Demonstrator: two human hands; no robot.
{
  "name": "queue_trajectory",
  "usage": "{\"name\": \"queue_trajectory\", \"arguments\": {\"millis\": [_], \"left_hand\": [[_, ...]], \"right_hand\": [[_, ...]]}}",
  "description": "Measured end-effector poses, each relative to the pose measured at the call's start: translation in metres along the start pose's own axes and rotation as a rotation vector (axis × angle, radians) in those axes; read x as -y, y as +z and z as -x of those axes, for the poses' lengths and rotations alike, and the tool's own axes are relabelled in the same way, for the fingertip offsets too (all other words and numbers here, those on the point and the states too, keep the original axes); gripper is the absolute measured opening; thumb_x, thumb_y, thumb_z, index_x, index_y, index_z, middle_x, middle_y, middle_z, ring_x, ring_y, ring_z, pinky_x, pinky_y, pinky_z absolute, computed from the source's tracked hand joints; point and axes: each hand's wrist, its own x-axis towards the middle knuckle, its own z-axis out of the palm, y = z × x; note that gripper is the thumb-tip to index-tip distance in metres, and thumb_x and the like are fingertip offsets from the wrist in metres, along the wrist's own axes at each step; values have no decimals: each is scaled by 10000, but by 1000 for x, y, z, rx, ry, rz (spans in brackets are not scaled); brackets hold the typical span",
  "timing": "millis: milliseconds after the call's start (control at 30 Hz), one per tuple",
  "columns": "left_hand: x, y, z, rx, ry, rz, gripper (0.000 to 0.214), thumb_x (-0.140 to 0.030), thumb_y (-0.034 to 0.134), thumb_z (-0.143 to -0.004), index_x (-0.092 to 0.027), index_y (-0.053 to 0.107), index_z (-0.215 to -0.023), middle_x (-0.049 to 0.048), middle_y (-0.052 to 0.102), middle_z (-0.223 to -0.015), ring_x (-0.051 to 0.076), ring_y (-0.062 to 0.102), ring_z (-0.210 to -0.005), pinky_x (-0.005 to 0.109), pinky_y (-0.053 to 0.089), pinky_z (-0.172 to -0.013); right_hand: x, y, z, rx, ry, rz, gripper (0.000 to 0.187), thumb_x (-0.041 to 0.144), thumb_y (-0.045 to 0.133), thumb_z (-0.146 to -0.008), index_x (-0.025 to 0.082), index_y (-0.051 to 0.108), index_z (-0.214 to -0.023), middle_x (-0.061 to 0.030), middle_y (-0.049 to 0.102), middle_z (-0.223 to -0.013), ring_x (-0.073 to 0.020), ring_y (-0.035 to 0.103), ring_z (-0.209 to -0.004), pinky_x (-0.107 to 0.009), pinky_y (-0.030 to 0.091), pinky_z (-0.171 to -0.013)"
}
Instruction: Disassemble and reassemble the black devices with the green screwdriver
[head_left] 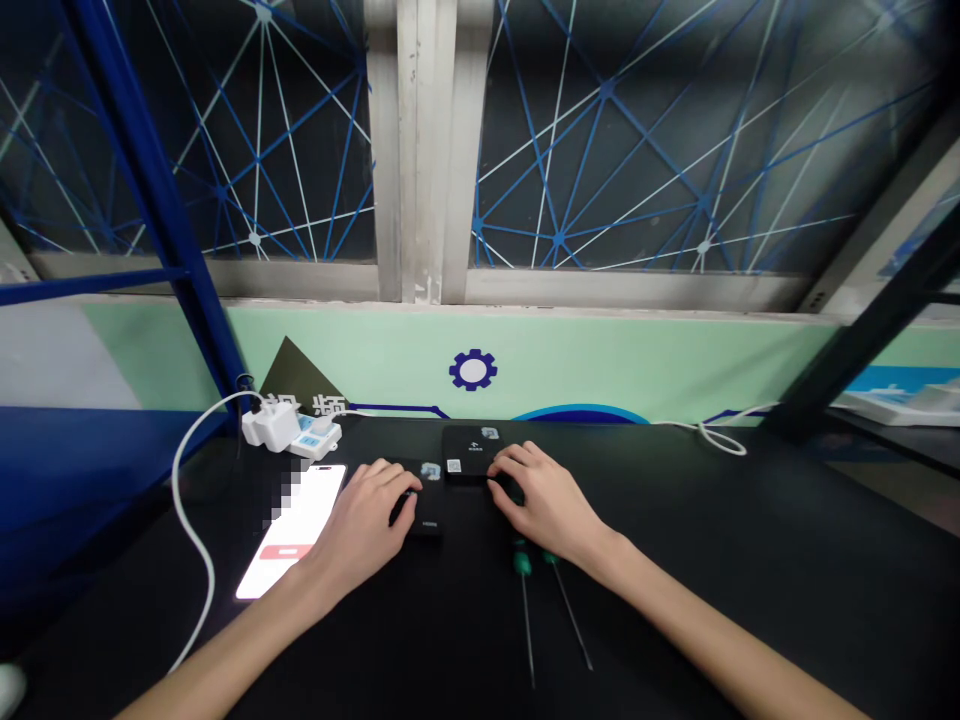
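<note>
Head view, near to far. Two bare forearms rise from the lower edge to the hands, which rest on a black worktop (750,610).

**Left hand** (360,530): fingers curved and slightly spread, arched over a small black box (429,525), tips touching it. Whether they pinch it cannot be told.

**Right hand** (544,505): fingers curved and slightly spread, tips down just beside the front corner of a second black box (466,450). A shaded dark shape under the fingers is too dim to identify; any grip cannot be told.

**Nearer than the right fingers:** two green-handled screwdrivers (523,563) lie side by side, shafts pointing toward the person and fanning apart.

**Left of the left fingers:** a lit phone (289,530) lies tilted on the worktop, partly pixelated, with a red button on its screen.

**Beyond the left fingers:** a white power strip (319,440) holds a white plug (270,423), whose white cable (180,490) curves down the left side.

**Beyond the right fingers:** a looped white cord (720,438) lies at the far edge.

**Farthest:** a pale green wall band (600,365) with a blue gear emblem (473,370), below a window with blue and white netting (660,140).
</note>
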Motion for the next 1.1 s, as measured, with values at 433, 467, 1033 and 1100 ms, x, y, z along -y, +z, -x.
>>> {"name": "queue_trajectory", "arguments": {"millis": [433, 467, 1033, 1100], "left_hand": [[17, 6, 3, 77, -169, -95, 398, -433, 477, -946, -194, 607, -1236, 95, 647, -1222, 301, 598, -1100, 428, 510, -868], [15, 2, 2, 73, -181, -92, 380, -447, 508, -921, -206, 625, -1191, 85, 656, -1176, 302, 605, -1062, 423, 510, -840], [6, 0, 2, 131, -217, 74, 477, -600, 515, -918, -224, 612, -1195, 68, 629, -1122, 285, 588, -1049, 382, 497, -789], [8, -1, 2, 149, -242, 39, 536, -631, 545, -882, -209, 620, -1204, 84, 635, -1128, 297, 607, -1030, 380, 497, -774]], "right_hand": [[-5, -24, 0, 226, 218, 225, 421, 575, 622, -801, 193, 566, -633, -51, 659, -750, -220, 640, -652, -294, 253, -526], [-5, -23, 0, 241, 223, 218, 428, 588, 621, -797, 194, 573, -638, -55, 663, -755, -225, 644, -657, -294, 263, -527], [-8, -14, 2, 270, 266, 105, 286, 391, 699, -729, 200, 538, -591, -47, 614, -749, -190, 600, -638, -284, 285, -514], [-10, -13, 1, 269, 277, 111, 281, 398, 687, -740, 199, 547, -600, -52, 616, -764, -196, 608, -656, -284, 290, -519]]}}
